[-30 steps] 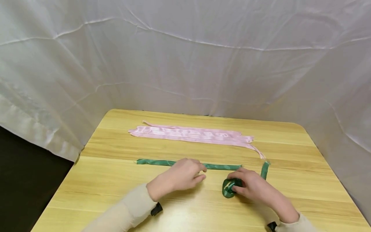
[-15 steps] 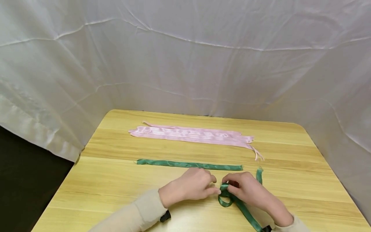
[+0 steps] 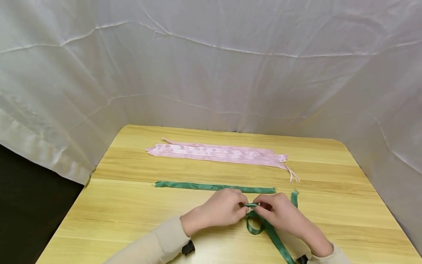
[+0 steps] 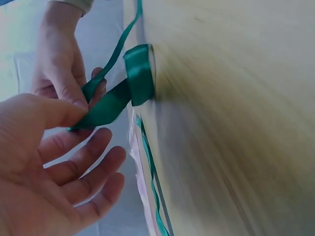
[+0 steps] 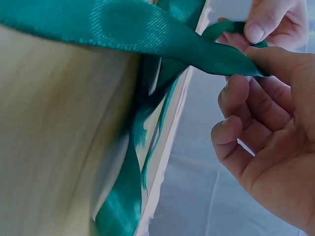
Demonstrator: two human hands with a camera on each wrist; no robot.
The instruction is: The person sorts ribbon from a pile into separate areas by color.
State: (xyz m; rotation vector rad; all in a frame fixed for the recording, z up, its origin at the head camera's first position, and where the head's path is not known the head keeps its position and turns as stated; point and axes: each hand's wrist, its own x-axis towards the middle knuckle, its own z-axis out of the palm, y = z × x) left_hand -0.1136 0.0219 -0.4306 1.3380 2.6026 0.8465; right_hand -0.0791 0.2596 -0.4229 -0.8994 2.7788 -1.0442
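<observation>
Between both hands a green satin ribbon (image 3: 276, 240) is stretched a short way, just above the table. My left hand (image 3: 222, 208) pinches it between thumb and forefinger, the other fingers loosely bent in the left wrist view. Close beside it my right hand (image 3: 282, 212) pinches the same ribbon with thumb and index finger, as the right wrist view shows. From the pinched part a loop (image 4: 140, 74) of ribbon hangs down to the tabletop. One length trails toward the near edge, and an end (image 3: 294, 198) shows behind the right hand.
A separate green ribbon strip (image 3: 197, 186) lies straight across the table (image 3: 108, 220) beyond the hands. Farther back, several pink ribbon strips (image 3: 214, 153) lie side by side, with frayed strands at the right. A pale curtain (image 3: 211, 80) hangs behind the table.
My left hand has moved right and now pinches the green ribbon. The coiled ribbon in my right hand has loosened into a loop and a trailing length, and is drawn taut between the hands.
</observation>
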